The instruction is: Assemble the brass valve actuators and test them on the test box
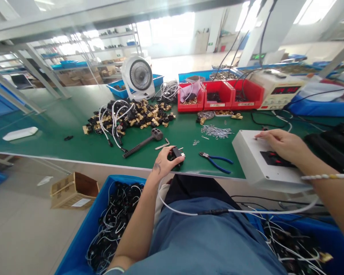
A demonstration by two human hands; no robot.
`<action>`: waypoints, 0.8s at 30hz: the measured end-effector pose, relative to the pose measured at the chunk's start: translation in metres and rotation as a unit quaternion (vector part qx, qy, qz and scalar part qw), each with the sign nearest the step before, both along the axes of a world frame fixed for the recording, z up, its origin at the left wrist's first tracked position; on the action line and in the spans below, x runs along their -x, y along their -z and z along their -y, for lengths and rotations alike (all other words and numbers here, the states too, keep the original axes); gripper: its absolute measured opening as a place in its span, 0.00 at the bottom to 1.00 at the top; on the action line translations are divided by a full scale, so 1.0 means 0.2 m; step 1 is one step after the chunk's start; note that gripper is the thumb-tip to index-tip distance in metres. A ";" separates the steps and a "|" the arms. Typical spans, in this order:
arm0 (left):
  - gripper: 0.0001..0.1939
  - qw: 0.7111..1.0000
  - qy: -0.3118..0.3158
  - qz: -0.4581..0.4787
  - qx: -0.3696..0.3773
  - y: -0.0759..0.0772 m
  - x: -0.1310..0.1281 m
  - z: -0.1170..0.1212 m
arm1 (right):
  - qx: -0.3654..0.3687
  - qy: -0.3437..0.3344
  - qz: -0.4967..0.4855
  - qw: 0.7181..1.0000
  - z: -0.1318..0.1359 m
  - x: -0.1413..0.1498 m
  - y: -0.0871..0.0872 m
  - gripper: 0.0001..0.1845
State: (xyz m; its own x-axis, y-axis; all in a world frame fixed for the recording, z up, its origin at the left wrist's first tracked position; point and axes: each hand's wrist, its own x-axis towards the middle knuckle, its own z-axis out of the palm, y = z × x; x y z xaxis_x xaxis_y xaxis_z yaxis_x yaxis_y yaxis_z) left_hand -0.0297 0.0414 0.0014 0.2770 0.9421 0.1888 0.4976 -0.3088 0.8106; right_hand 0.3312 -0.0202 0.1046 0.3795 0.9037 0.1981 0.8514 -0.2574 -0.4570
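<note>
While a white cable (258,211) with a black connector (213,212) in its length crosses the lap nearest us, we see a blue bin (83,233) full of black parts and white leads to the left and another blue bin (336,242) to the right. At the front edge of the green tabletop (60,141), our left hand (165,160) grips a black piece with metal prongs (177,153) between thumb and fingers. Our right hand (278,143) reaches over a pale box (250,160), its bent fingertips at a small switch on top; whether they pinch it, we cannot tell. Between the hands lie blue-handled pliers (222,158), and left of them a dark hammer (140,145). Farther in, we find a scatter of metal clips (216,131) and a heap of brass and black fittings (149,114). Behind these stand three red bins (208,107), a power supply (275,86) with a red display and a white fan (140,74).
</note>
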 end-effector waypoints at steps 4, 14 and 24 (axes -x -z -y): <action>0.31 0.999 0.018 -0.007 -0.034 -0.02 -0.09 0.11 | -0.120 0.052 0.028 0.991 0.07 0.13 -0.04 0.16; 0.33 0.978 0.066 0.021 -0.196 -0.17 -0.27 0.39 | 0.051 -0.209 -0.609 0.763 0.46 0.82 0.28 0.43; 0.35 0.955 0.187 0.137 -0.183 -0.39 -0.05 0.63 | -0.061 -0.159 -0.691 0.703 0.57 0.88 0.16 0.30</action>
